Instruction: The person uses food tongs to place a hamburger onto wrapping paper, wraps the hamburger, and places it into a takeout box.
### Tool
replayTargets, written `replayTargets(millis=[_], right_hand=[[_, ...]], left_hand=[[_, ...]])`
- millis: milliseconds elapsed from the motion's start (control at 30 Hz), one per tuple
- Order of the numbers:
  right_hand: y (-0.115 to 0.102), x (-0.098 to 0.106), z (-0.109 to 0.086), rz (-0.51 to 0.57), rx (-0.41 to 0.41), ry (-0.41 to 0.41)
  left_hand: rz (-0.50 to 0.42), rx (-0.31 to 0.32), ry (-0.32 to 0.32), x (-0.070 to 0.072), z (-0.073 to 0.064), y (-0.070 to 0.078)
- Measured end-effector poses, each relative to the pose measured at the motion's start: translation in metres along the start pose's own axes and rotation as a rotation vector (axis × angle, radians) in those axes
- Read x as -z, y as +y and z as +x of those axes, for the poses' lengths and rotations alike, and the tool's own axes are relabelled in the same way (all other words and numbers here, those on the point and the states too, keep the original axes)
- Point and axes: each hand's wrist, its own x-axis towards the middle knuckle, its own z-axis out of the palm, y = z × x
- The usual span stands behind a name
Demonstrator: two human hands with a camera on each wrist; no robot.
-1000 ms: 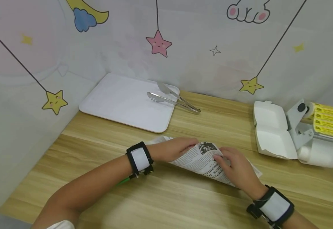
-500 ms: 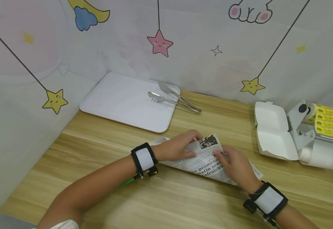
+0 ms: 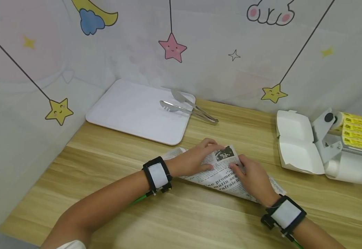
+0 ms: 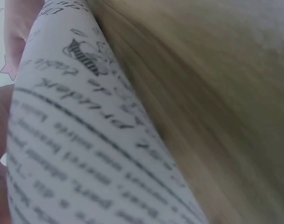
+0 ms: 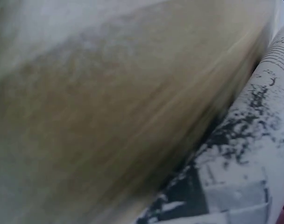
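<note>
A sheet of newsprint-patterned wrapping paper [image 3: 221,173], folded over into a long slanting bundle, lies at the middle of the table under both hands. Its inside is hidden. My left hand [image 3: 193,159] rests over the left part, thumb on the near face and index finger stretched to the dark printed picture near the upper corner. My right hand [image 3: 255,178] pinches the paper's right part, thumb on top and the other fingers behind. The left wrist view shows the wrapping paper's [image 4: 86,140] printed rounded side close up; the right wrist view shows the paper [image 5: 240,154] along its edge.
A white tray [image 3: 131,110] stands at the back left, metal tongs [image 3: 196,112] lying across its right edge. Toward the right are an open white takeout box [image 3: 299,152] and a label dispenser [image 3: 324,135] with a yellow sticker roll [image 3: 356,129]. A printed curtain [image 3: 212,69] hangs behind.
My left hand has shifted right and its fingers have spread from the fold. The paper's pictured corner now lies flatter and more exposed. My right hand has moved slightly left, still holding the paper.
</note>
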Motion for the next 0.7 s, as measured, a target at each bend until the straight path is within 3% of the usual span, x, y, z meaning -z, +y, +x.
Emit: replayTargets(millis=[200,533,600,700], right_hand=[[0.0027,-0.003,0.0022,-0.027,0.0,0.027],[0.0024,-0.0047,0.0033,-0.028,-0.009,0.048],[0.0019,-0.0035,0.002,-0.043,0.038,0.095],[0.0006,0.0008,-0.0004,-0.108,0.181,0.192]], left_hand=[[0.209,-0.026,-0.007,-0.0031,-0.001,-0.0037],[0.132,0.036,0.049,-0.0074,0.0007,-0.0031],[0.131,0.038,0.049,-0.0074,0.0013,-0.0027],[0.141,0.038,0.04,-0.007,0.0025,-0.0023]])
